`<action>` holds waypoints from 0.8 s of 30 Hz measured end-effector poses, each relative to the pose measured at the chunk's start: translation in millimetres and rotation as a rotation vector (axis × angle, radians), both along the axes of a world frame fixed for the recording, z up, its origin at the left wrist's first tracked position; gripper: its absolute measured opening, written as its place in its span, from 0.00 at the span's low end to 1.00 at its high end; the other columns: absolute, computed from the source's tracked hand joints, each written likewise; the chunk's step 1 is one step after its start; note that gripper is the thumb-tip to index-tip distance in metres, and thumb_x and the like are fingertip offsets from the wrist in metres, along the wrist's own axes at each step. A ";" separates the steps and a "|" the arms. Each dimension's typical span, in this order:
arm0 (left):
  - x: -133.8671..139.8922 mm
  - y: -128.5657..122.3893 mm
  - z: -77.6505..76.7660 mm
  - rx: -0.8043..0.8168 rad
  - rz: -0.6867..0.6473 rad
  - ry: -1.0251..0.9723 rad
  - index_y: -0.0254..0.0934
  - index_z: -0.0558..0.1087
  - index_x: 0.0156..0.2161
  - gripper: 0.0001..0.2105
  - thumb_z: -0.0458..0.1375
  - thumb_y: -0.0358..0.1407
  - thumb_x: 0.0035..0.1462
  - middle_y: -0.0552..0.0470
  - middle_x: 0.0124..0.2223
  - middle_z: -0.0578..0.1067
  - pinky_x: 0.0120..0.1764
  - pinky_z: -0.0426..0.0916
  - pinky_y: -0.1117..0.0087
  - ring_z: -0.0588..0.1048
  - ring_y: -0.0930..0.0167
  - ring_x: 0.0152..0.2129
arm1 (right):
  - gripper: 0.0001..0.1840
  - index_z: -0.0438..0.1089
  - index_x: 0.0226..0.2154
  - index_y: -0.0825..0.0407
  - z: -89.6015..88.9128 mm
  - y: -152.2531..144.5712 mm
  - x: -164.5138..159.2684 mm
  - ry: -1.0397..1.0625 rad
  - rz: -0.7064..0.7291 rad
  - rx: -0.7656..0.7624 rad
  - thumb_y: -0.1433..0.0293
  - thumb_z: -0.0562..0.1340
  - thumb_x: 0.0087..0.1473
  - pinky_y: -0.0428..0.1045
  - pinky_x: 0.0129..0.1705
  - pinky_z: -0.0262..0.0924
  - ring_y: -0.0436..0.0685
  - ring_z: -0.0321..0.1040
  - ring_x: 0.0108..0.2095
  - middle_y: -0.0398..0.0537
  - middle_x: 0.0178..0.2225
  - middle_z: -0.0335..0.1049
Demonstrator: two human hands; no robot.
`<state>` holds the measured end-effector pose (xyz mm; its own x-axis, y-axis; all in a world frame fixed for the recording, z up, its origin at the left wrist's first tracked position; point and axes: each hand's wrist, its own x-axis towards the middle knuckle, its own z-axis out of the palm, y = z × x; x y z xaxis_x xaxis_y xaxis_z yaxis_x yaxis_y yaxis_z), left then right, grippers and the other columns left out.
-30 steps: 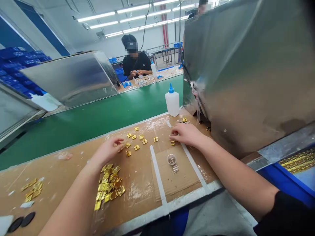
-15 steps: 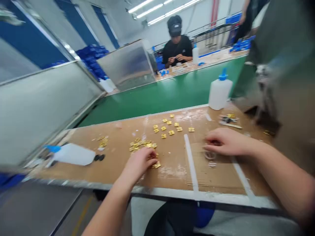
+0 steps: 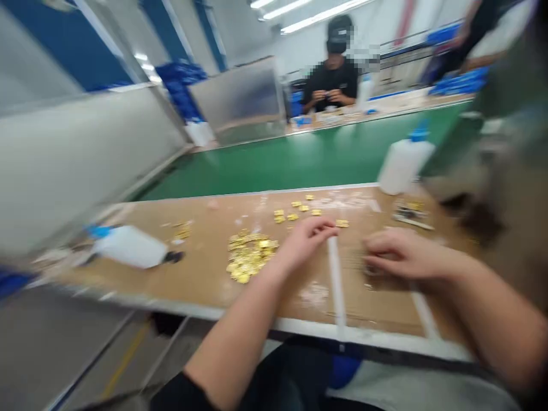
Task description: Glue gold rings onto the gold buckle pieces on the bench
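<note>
My left hand [image 3: 305, 242] is over the cardboard, right of a pile of small gold-coloured pieces [image 3: 250, 254]. Its thumb and fingers are drawn together in a pinch, and whatever is between them is too blurred to name. Just beyond the fingertips lies a single gold piece [image 3: 341, 223]. More gold pieces [image 3: 293, 217] lie spread out behind the hand. My right hand [image 3: 398, 251] rests low over the board between two white tape strips [image 3: 337, 285], its fingers curled closed. Beneath those fingers is a small pale item, mostly hidden and smeared.
A white bottle with a blue cap [image 3: 405, 165] stands at the back right, near small parts and a stick [image 3: 413, 221]. Another white bottle [image 3: 131, 246] lies at the left. Behind the worktable runs a green belt [image 3: 257, 165], with a person [image 3: 331, 80] seated beyond it.
My left hand has left the gold pile and moved right, toward my right hand. The right hand stays over the same spot. The view has shifted and blurred.
</note>
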<state>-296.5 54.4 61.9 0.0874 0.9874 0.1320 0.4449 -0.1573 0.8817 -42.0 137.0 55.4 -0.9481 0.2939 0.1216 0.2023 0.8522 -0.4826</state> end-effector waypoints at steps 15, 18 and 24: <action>35.7 34.5 -38.5 -0.269 0.050 -0.386 0.33 0.80 0.49 0.23 0.71 0.45 0.52 0.48 0.33 0.82 0.30 0.73 0.72 0.78 0.70 0.26 | 0.16 0.54 0.19 0.53 -5.9 7.5 -2.8 0.000 -0.090 -0.175 0.72 0.60 0.52 0.47 0.29 0.43 0.47 0.47 0.23 0.36 0.20 0.50; 38.7 34.8 -39.4 -0.305 0.062 -0.384 0.32 0.79 0.54 0.27 0.71 0.44 0.51 0.49 0.30 0.82 0.30 0.73 0.72 0.76 0.72 0.23 | 0.16 0.54 0.18 0.52 -12.7 13.2 -3.9 0.075 -0.165 -0.365 0.73 0.59 0.52 0.46 0.28 0.42 0.46 0.47 0.23 0.35 0.19 0.47; 41.8 34.8 -39.8 -0.302 0.085 -0.367 0.32 0.78 0.57 0.29 0.70 0.44 0.52 0.51 0.28 0.81 0.29 0.73 0.72 0.75 0.73 0.21 | 0.21 0.47 0.15 0.49 -24.9 22.2 -13.3 0.589 -0.501 -0.547 0.70 0.58 0.50 0.47 0.25 0.37 0.46 0.40 0.21 0.34 0.17 0.41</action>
